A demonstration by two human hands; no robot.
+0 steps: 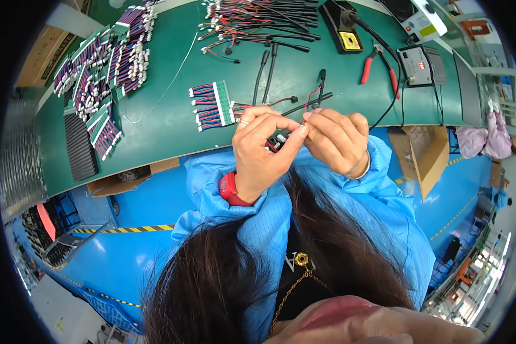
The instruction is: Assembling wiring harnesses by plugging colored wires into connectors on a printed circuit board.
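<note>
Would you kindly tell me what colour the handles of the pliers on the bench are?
Red, seen in the head view: the pliers lie on the green bench.

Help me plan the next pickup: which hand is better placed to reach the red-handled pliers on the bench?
Probably the right hand: the red-handled pliers lie up and right of it, while the left hand sits farther off.

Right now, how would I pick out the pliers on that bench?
Start at the green bench and go to its far right corner, by the grey box. The pliers lie there, beside the black cable; nothing else nearby has red handles.
</note>
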